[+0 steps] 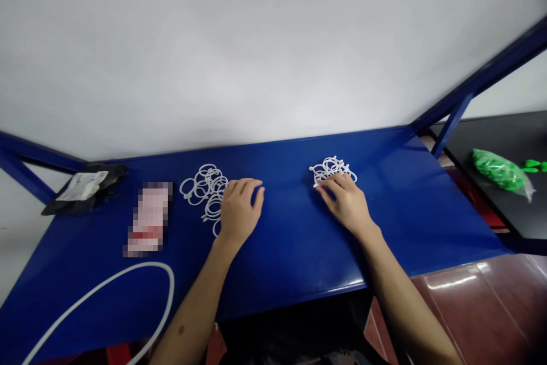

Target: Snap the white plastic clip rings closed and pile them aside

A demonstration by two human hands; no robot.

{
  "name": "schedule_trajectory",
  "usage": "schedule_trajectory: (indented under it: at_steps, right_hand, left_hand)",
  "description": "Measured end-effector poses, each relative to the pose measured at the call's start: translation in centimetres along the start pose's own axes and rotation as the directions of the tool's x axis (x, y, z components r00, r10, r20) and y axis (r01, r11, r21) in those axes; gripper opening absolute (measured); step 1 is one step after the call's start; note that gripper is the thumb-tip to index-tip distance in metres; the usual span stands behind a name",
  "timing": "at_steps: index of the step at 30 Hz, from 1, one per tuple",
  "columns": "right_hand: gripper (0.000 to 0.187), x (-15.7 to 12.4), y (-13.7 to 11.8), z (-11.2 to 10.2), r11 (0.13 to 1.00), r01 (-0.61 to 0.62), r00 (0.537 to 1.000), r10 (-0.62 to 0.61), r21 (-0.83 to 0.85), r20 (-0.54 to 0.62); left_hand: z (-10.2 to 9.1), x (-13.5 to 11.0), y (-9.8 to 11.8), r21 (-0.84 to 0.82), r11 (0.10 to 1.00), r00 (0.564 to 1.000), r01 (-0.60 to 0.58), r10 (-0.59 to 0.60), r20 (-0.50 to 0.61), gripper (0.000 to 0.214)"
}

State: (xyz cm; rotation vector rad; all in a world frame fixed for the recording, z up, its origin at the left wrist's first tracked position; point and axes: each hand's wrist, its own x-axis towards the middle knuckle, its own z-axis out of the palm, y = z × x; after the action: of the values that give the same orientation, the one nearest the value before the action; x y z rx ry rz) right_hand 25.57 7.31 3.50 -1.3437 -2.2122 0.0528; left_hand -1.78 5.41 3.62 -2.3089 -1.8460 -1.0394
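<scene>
My left hand lies palm down on the blue table, fingers loosely curled, its outer edge over a loose pile of white plastic rings. My right hand rests flat with fingers stretched forward. Its fingertips touch a smaller heap of white rings. Neither hand lifts anything off the surface.
A pink-and-red pixelated packet lies left of the rings. A black pouch with a white label sits at the far left. A white tube loops along the near left edge. A green plastic bag lies on a black table at right.
</scene>
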Motion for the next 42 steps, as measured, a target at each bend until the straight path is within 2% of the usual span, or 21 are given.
schedule_trajectory:
  at_steps: [2,5,9,12,16,22,27,29,31,34,37,39,42]
  right_hand:
    - [0.017,0.0,0.7,-0.1,0.996,-0.022,1.000,0.023,-0.087,0.009]
    - [0.016,-0.2,1.3,0.1,0.987,-0.042,0.999,0.045,-0.154,0.014]
    - [0.017,-0.3,1.7,0.4,0.981,-0.070,0.997,0.072,-0.182,0.008]
    - [0.018,-0.3,1.8,0.4,0.977,-0.093,0.995,0.096,-0.192,0.006]
    - [0.018,-0.3,1.9,0.2,0.977,-0.115,0.993,0.118,-0.180,0.002]
    - [0.017,-0.2,1.6,-0.1,0.983,-0.116,0.993,0.116,-0.140,-0.005]
    - [0.018,0.1,0.3,0.1,0.996,-0.089,0.995,0.087,-0.028,-0.047]
    - [0.018,0.2,-0.7,0.4,0.996,-0.068,0.997,0.069,0.051,-0.032]
    - [0.019,0.1,-1.9,0.8,0.988,-0.037,0.999,0.039,0.150,-0.007]
    - [0.031,-0.3,-3.8,1.3,0.941,-0.011,0.999,-0.006,0.338,0.048]
    - [0.038,-0.7,-5.3,1.9,0.836,-0.038,0.993,-0.028,0.548,0.112]
    - [0.032,-0.9,-5.9,2.2,0.753,-0.097,0.990,0.002,0.651,0.144]
    - [0.019,-1.0,-6.1,2.6,0.618,-0.267,0.963,0.134,0.740,0.235]
  left_hand:
    - [-0.5,0.4,-1.2,0.144,0.984,0.995,0.103,-0.102,-0.014,0.022]
    - [-1.2,0.6,-2.5,0.330,0.914,0.968,0.236,-0.251,0.003,0.029]
    - [-1.7,0.6,-3.2,0.488,0.824,0.921,0.287,-0.377,0.095,0.039]
    - [-1.7,0.5,-3.4,0.523,0.809,0.901,0.267,-0.402,0.163,0.039]
    - [-1.6,0.4,-3.6,0.497,0.829,0.897,0.257,-0.396,0.197,0.035]
    - [-1.6,0.3,-3.3,0.429,0.860,0.912,0.275,-0.374,0.166,0.028]
    - [-1.7,0.5,-2.5,0.266,0.914,0.938,0.308,-0.338,0.075,0.020]
    - [-1.9,0.7,-1.8,0.085,0.954,0.955,0.288,-0.293,0.045,0.018]
    - [-2.1,0.7,-0.9,-0.147,0.954,0.965,0.260,-0.254,0.059,0.017]
    - [-2.2,0.6,0.5,-0.400,0.885,0.965,0.239,-0.169,0.202,0.017]
    - [-2.0,0.3,1.7,-0.530,0.805,0.925,0.266,-0.058,0.376,0.017]
    - [-1.6,-0.1,2.3,-0.584,0.749,0.895,0.312,-0.026,0.444,0.015]
    - [-0.7,-0.6,2.7,-0.624,0.683,0.872,0.380,-0.039,0.488,0.015]
